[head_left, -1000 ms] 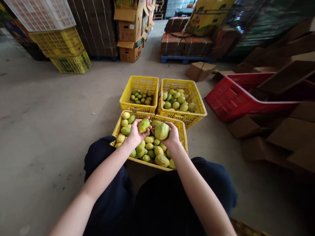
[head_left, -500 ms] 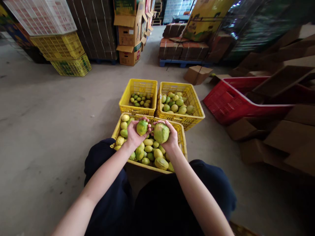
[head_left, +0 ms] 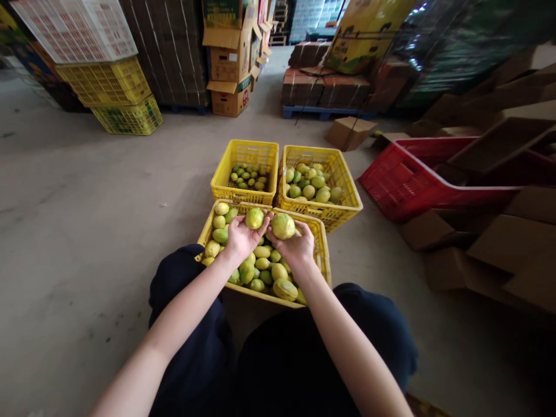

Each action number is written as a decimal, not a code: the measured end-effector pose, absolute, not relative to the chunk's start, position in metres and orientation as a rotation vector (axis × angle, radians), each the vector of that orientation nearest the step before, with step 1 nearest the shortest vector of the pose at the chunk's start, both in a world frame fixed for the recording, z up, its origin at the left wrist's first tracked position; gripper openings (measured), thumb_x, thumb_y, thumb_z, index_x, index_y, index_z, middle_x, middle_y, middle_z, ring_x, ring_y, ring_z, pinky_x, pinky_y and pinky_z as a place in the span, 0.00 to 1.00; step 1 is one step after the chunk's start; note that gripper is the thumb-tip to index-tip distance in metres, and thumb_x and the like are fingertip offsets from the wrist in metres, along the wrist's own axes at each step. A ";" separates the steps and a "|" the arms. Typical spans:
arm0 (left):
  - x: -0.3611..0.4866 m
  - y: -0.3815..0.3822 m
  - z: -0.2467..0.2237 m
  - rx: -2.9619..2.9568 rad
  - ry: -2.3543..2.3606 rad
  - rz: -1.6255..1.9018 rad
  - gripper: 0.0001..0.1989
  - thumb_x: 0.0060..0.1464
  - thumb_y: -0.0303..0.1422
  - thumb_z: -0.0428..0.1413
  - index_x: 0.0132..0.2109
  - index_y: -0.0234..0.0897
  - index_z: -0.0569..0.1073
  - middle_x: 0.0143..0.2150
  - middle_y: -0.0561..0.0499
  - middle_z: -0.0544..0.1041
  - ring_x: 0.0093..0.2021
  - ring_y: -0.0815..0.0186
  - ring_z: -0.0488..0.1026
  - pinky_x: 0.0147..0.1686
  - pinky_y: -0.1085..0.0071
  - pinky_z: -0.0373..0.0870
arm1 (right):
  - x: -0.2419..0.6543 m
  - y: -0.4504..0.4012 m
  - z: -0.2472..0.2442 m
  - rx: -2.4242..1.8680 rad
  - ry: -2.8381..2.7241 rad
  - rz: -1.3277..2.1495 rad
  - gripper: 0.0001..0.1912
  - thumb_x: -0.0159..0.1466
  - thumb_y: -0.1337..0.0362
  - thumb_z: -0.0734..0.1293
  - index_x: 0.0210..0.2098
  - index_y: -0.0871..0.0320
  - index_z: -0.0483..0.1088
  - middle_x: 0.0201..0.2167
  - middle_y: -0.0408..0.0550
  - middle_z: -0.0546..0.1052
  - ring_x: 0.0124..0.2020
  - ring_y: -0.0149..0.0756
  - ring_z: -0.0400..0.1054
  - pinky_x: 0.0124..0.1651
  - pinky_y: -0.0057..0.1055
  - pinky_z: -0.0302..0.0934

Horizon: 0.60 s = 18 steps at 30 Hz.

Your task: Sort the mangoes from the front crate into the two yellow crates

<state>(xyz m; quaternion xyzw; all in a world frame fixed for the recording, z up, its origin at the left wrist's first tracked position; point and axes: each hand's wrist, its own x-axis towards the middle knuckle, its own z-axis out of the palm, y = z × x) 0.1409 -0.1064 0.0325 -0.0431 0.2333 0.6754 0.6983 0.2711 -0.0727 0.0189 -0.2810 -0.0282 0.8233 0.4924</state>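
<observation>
My left hand (head_left: 240, 234) holds a small, round yellow-green fruit (head_left: 254, 218) up on its fingers. In my right hand (head_left: 299, 242) rests a larger, paler yellow-green fruit (head_left: 283, 226), with the fingers curled around its side and underneath. Both hands are close together above the near yellow crate (head_left: 324, 255). Beneath them, that crate holds many similar fruits (head_left: 285, 289), some round and some longer, in shades of green and yellow. My hands and forearms hide part of its contents. The exact kind of fruit is hard to tell.
Behind the near crate stand two yellow crates: the left one (head_left: 221, 188) holds smaller fruits, the right one (head_left: 354, 200) larger fruits. A red crate (head_left: 391, 179) and cardboard boxes (head_left: 512, 249) lie to the right. Stacked crates (head_left: 104, 81) stand at the back left.
Both fruits have turned in my hands, showing different sides. The left one has risen slightly and moved right; the right one sits a little higher, with my fingers more beneath it.
</observation>
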 end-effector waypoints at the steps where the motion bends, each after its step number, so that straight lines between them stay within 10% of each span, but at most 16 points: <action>1: 0.141 -0.106 0.033 -0.106 0.521 1.492 0.20 0.63 0.29 0.43 0.55 0.28 0.72 0.41 0.38 0.81 0.52 0.56 0.79 0.44 0.68 0.80 | 0.271 -0.072 0.017 -0.689 -0.047 2.013 0.11 0.63 0.64 0.60 0.43 0.56 0.70 0.31 0.49 0.81 0.33 0.40 0.78 0.34 0.37 0.77; 11: 0.139 -0.106 0.035 -0.041 0.574 1.435 0.16 0.67 0.32 0.44 0.51 0.31 0.75 0.44 0.40 0.81 0.50 0.58 0.79 0.37 0.74 0.79 | 0.270 -0.071 0.013 -0.700 -0.094 2.024 0.09 0.66 0.61 0.63 0.43 0.56 0.72 0.31 0.48 0.82 0.31 0.38 0.78 0.33 0.33 0.77; 18: 0.136 -0.110 0.042 0.033 0.591 1.463 0.12 0.66 0.33 0.49 0.43 0.36 0.77 0.40 0.49 0.80 0.25 0.74 0.72 0.25 0.79 0.72 | 0.271 -0.073 0.020 -0.640 -0.271 2.005 0.08 0.61 0.60 0.69 0.37 0.57 0.74 0.34 0.48 0.83 0.32 0.39 0.78 0.32 0.33 0.74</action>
